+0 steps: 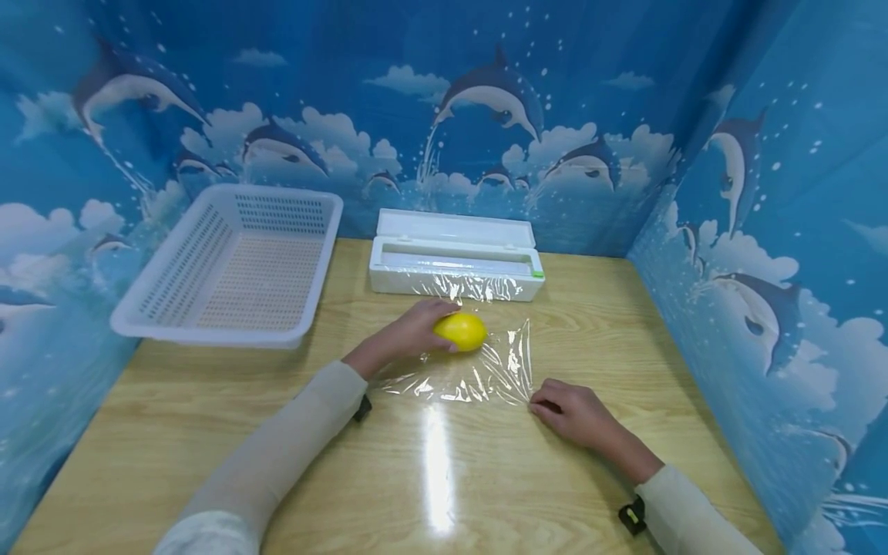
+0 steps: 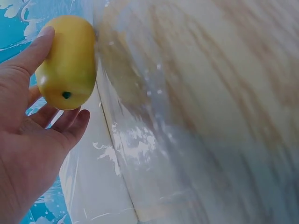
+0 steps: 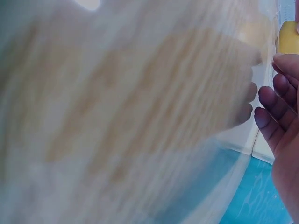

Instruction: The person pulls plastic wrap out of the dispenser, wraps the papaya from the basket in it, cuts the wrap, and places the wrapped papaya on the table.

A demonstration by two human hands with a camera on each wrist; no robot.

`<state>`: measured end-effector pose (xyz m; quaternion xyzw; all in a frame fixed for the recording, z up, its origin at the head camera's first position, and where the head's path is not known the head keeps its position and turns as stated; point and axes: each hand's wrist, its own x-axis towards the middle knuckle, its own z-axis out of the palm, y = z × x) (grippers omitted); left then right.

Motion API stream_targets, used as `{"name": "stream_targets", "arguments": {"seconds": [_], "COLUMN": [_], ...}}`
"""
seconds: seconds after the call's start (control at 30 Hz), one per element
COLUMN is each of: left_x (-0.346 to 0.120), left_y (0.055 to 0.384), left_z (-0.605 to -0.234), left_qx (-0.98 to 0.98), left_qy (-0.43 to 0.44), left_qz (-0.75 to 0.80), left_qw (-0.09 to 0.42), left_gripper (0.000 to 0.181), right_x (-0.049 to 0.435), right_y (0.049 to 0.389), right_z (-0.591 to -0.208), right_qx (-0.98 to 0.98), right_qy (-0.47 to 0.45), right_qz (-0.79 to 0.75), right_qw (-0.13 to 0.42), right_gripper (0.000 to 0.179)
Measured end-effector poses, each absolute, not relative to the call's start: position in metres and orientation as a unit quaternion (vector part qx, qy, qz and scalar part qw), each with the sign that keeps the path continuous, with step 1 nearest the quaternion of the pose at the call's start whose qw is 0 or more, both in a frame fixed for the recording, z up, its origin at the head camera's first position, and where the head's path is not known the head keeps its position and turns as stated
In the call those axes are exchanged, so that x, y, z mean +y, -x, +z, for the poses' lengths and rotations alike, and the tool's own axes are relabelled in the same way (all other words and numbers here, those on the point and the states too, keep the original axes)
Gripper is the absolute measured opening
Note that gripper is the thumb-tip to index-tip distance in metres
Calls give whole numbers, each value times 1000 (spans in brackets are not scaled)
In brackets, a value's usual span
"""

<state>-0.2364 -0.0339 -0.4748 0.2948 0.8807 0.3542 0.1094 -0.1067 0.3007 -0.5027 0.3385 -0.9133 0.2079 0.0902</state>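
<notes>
My left hand (image 1: pixel 421 331) grips a smooth yellow lemon (image 1: pixel 463 331) above a sheet of clear plastic wrap (image 1: pixel 479 383). In the left wrist view, the thumb lies on one side of the lemon (image 2: pixel 70 60) and the fingers curl under it; a dark green spot marks its near end. The wrap lies wrinkled on the table and reaches back to a white wrap dispenser (image 1: pixel 454 285). At the sheet's near right corner, my right hand (image 1: pixel 570 415) pinches the film between thumb and forefinger. Its other fingers (image 3: pixel 275 100) curl loosely in the right wrist view.
The dispenser's lid (image 1: pixel 454 227) stands raised, showing the roll inside; a green piece (image 1: pixel 537 274) sits at its right end. A white perforated basket (image 1: pixel 312 308) stands at the back left. Dolphin-printed curtains (image 1: pixel 472 177) border the wooden table (image 1: pixel 527 493) behind and at the sides.
</notes>
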Motion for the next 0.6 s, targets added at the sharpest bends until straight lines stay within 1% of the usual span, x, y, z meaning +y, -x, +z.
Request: {"name": "stream_targets", "arguments": {"seconds": [0.27,0.47,0.6], "left_x": [-35,-38,-41], "left_y": [236,236,236], "left_z": [-475,-476,-476], "left_qx": [876,876,877], "left_qy": [-301,-295,-288], "left_qz": [361,366,368], "left_qw": [111,110,108], "left_gripper": [77,76,76], "right_x": [300,300,299], "right_y": [107,107,108], "right_z": [-503,-503,-502], "right_qx": [-913,-916,-914], "right_qy": [-339,-336,-339], "right_qz": [205,199,202], "right_qw": [94,94,93], "right_gripper": [5,12,6]}}
